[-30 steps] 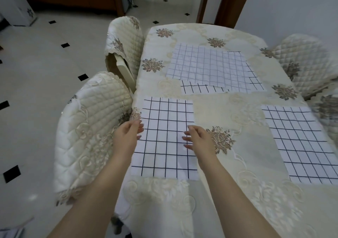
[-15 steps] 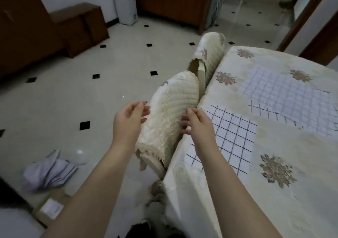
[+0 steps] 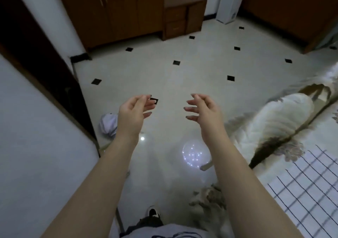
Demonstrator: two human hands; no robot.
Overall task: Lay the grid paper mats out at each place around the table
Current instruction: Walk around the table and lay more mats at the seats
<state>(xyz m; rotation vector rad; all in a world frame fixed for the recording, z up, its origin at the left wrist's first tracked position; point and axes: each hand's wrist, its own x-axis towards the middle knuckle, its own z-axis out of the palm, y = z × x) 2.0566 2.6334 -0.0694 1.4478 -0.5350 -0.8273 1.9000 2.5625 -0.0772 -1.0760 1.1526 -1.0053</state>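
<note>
One grid paper mat (image 3: 309,188), white with dark lines, lies on the cream flowered tablecloth (image 3: 292,150) at the lower right edge of the view. My left hand (image 3: 134,110) and my right hand (image 3: 203,109) hang in the air over the tiled floor, well to the left of the table. Both hands hold nothing, with the fingers loosely curled and apart. The remaining part of the table is out of view.
A quilted cream chair back (image 3: 274,120) stands between my right arm and the table. A crumpled white bundle (image 3: 108,125) lies on the floor by a dark door frame (image 3: 45,69). Wooden cabinets (image 3: 118,9) line the far wall. My shoe (image 3: 152,213) shows below.
My head has turned left, away from the table toward the floor. Both hands left the mat on the table, passed the chair back, and now hang free over the tiles.
</note>
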